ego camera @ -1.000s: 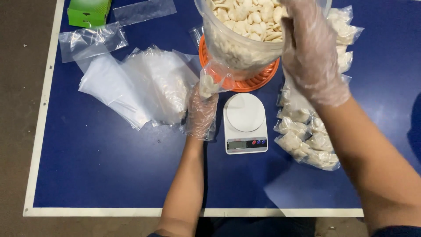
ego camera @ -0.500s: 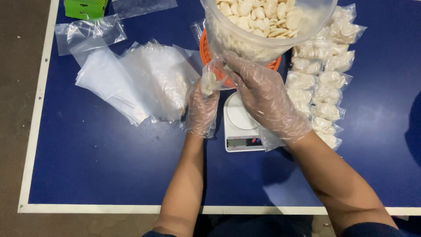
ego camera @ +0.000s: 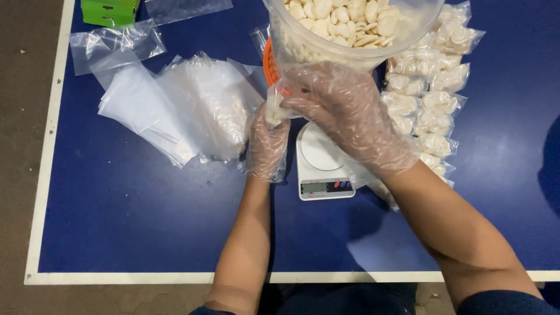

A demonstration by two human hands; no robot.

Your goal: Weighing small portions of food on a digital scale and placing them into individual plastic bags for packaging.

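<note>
My left hand (ego camera: 267, 143), in a thin clear glove, grips a small clear bag (ego camera: 275, 106) with a few pale pieces inside, held up just left of a white kitchen scale (ego camera: 322, 163). My gloved right hand (ego camera: 350, 114) is at the mouth of the same bag, its fingers pinching the bag's top edge. Right behind both hands stands a big clear tub (ego camera: 326, 35) full of pale oval pieces, resting on an orange lid (ego camera: 269, 61).
A spread of empty clear bags (ego camera: 181, 108) lies to the left on the blue table (ego camera: 146, 221). Several filled small bags (ego camera: 434, 99) are lined up to the right of the scale. A green box (ego camera: 109, 11) sits at the far left corner.
My right hand came down from the tub's rim to the mouth of the small bag and now pinches it. The left hand has kept holding the bag in place.
</note>
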